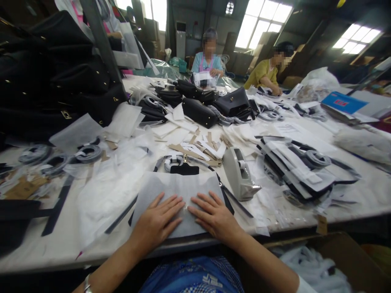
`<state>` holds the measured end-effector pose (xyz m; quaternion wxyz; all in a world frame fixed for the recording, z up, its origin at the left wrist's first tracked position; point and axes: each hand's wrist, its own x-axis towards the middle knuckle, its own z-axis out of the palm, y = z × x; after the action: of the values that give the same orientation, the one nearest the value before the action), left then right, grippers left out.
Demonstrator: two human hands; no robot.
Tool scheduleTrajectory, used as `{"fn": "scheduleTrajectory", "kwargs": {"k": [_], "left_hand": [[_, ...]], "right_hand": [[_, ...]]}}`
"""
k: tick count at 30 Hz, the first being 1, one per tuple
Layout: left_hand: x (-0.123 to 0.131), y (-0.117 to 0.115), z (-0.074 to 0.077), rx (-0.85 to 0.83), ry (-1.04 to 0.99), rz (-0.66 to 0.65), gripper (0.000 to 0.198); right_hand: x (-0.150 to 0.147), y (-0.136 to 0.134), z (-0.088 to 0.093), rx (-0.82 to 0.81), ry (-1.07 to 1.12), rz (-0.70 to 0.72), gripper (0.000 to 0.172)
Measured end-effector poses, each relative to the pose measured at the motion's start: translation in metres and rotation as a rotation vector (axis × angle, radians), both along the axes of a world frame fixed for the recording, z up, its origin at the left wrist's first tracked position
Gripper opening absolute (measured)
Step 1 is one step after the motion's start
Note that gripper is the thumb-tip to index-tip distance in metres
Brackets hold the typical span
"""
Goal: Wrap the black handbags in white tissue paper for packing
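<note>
A sheet of thin white paper covers most of a black handbag lying flat at the table's front edge. My left hand rests flat on the left half of the paper, fingers stretched out. On the right half lies my right hand, its fingers spread and pointing inward. Neither hand grips anything. Beyond the paper's far edge show a black flap with a metal clasp and a wrapped coiled strap. Close to the right of the bag stands a grey tape dispenser.
Black bags are piled high at the left; more bags lie mid-table. Paper and cardboard strips are scattered behind the flap. A stack of wrapped bag parts sits at the right. Two people work across the table.
</note>
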<state>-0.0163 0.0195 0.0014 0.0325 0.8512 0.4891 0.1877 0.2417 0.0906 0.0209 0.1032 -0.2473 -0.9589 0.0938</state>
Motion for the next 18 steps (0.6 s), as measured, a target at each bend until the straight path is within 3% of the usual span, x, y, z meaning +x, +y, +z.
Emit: {"fn": "scheduleTrajectory", "kwargs": {"k": [5,18], "left_hand": [[-0.0035,-0.0027,-0.0045,0.045,-0.045,-0.036,0.037],[0.0017,0.0020,0.0014,0.026,-0.035,-0.019,0.034]], "right_hand": [[-0.0004,0.0016,0.0007,-0.025,0.007,0.000,0.036],[-0.0079,0.0023,0.0061,-0.065,-0.090,-0.014,0.035]]}}
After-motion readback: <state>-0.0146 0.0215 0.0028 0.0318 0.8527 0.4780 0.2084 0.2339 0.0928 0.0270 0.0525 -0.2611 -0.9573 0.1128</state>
